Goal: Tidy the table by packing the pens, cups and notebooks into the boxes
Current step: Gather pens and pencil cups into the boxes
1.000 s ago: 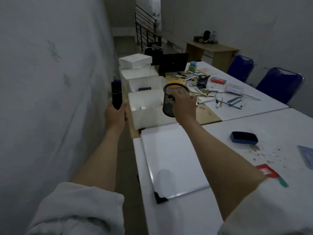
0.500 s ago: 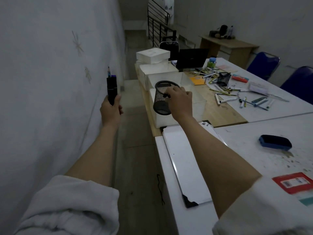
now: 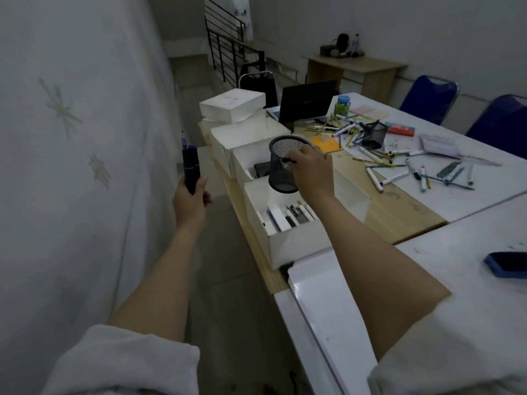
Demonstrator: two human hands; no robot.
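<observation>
- Closest to the viewer, two bare forearms in pale rolled sleeves reach forward from a standing person, past the corner of a white table (image 3: 328,309).
- The left hand (image 3: 189,205) is out over the floor beside the wall, clenched around a bundle of dark markers (image 3: 190,166) held upright.
- Just ahead on the right, an open white box (image 3: 288,246) sits at the near end of a wooden table (image 3: 399,212); pens and markers already lie inside it.
- The right hand (image 3: 312,171) grips the rim of a black mesh cup (image 3: 283,166), which hangs tilted in the air above that box and the next open box (image 3: 242,163) behind it, where something dark lies.
- The step in hand appears to be packing the cup; the next move likely calls for lowering it into a box with room, then dropping in the markers.
- Farther off, loose pens (image 3: 379,163) and a second mesh cup (image 3: 373,135) still lie scattered on the tabletop, so much remains.
</observation>
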